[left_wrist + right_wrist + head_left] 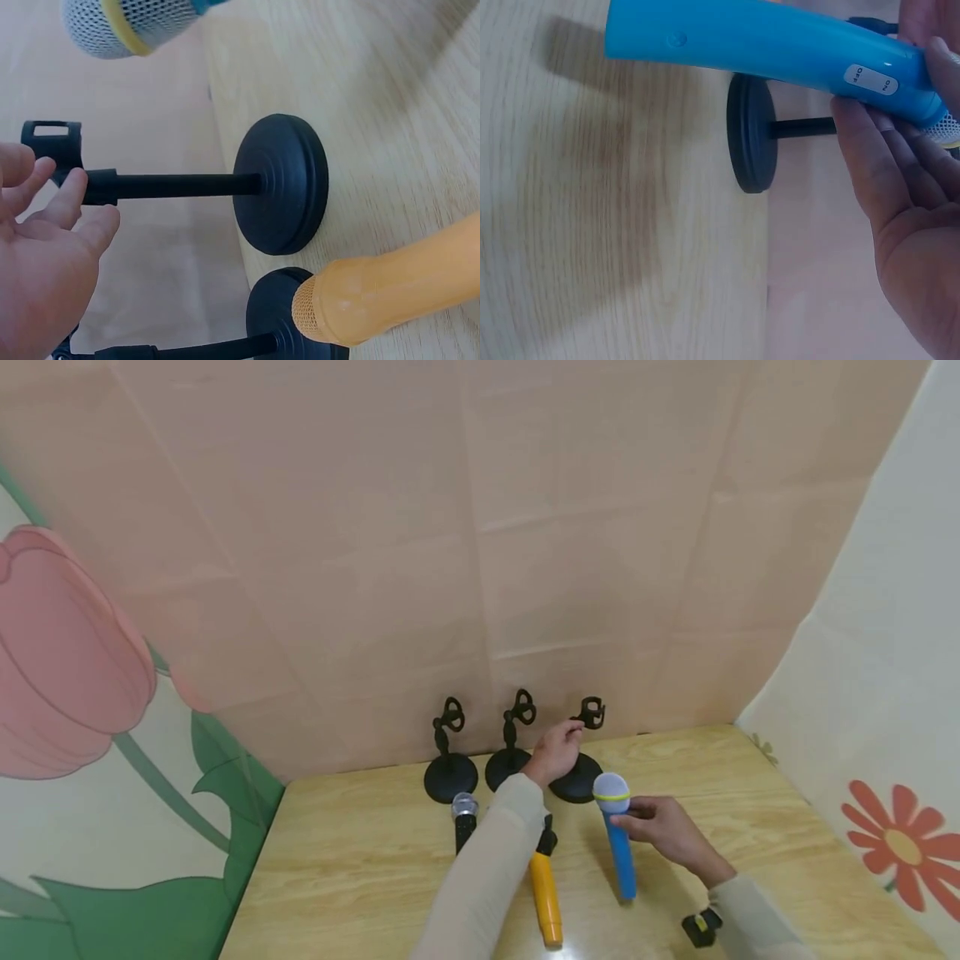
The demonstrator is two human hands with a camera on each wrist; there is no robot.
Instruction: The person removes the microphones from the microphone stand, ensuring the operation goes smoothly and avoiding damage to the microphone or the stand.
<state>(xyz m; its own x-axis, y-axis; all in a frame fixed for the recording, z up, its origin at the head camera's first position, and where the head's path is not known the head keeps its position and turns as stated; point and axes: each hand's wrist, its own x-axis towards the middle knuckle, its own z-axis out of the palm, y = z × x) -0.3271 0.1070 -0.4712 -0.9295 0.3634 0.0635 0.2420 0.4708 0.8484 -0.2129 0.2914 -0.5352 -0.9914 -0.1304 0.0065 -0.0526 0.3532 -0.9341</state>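
In the head view my right hand [667, 831] holds a blue microphone [620, 852] between thumb and fingers just below its white mesh head with a yellow band. The microphone is tilted, head up, above the table. My left hand [557, 750] reaches to the rightmost black microphone stand [576, 779] and pinches it by its clip [592, 713]. In the left wrist view, the fingertips lie at the clip's joint, atop the upright pole [180, 185]. An ON/OFF switch [871, 79] shows on the blue handle in the right wrist view.
Two more black microphone stands [450, 777] stand in a row to the left, near the back wall [375, 568]. A yellow microphone [546, 902] and a black one with a silver head [465, 810] lie on the wooden table [337, 860], partly behind the left sleeve [487, 868].
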